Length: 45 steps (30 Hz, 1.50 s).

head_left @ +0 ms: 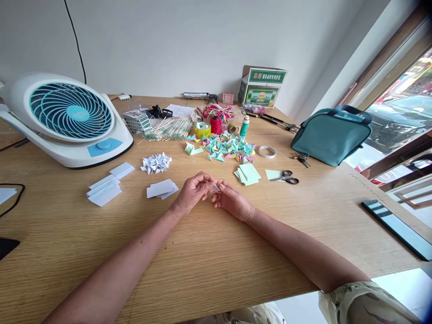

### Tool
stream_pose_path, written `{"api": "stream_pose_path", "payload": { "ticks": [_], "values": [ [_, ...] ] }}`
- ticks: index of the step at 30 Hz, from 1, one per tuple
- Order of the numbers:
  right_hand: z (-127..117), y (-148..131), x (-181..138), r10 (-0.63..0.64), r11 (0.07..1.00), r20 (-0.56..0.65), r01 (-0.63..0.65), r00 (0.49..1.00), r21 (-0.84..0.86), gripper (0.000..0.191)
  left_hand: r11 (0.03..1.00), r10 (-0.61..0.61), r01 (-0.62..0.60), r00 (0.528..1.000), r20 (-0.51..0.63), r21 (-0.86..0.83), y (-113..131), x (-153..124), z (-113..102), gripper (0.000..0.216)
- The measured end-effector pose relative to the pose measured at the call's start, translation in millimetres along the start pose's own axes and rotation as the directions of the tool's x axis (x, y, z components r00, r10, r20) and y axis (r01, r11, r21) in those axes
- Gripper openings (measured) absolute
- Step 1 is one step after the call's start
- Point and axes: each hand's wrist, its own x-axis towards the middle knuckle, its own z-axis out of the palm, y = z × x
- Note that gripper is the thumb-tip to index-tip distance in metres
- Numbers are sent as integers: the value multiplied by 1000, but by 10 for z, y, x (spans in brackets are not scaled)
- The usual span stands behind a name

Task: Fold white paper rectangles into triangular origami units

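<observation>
My left hand (pixel 193 192) and my right hand (pixel 230 199) meet over the middle of the wooden table (pixel 209 261). Both pinch a small folded white paper piece (pixel 215 187) between their fingertips. Just left of my hands lies a small stack of white paper slips (pixel 161 189). A pile of folded white paper pieces (pixel 156 163) sits further back on the left. Behind my hands is a heap of folded coloured paper pieces (pixel 229 150), and green paper slips (pixel 248 174) lie to the right.
A white and teal fan (pixel 69 119) stands at the back left, more white slips (pixel 104 189) near it. Scissors (pixel 286 177), a tape roll (pixel 267 151), a glue bottle (pixel 245 127), keys and a teal bag (pixel 332 133) lie right. A phone (pixel 398 228) rests near the right edge. A cardboard box (pixel 261 85) stands at the back.
</observation>
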Motion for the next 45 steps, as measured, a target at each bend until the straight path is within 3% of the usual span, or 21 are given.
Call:
{"api": "stream_pose_path", "payload": {
  "ticks": [3,5,11,17,26,35,45],
  "values": [
    [2,0,9,-231,947,-81,205,970,-246,31,999,-20,21,1000,-22,49,0,13,-12,27],
    [10,-1,15,-323,901,-108,270,940,-340,30,996,-43,43,999,-2,73,-3,12,-2,29],
    [18,18,19,-379,852,-181,266,908,-451,32,995,-83,82,996,22,52,-36,0,40,29],
    [6,38,40,-411,859,-265,274,872,-433,35,993,-118,119,993,-25,7,-42,-10,74,31],
    [16,-27,-9,-395,842,-210,260,895,-473,33,978,-204,201,978,-47,-54,-12,-6,40,30],
    [-38,-9,8,-207,954,-222,147,953,-260,32,971,-215,208,975,-53,-116,-35,5,55,31],
    [-96,4,23,-166,976,-173,136,971,-170,28,966,-236,234,972,-6,-111,-26,-20,86,28]
  ]
}}
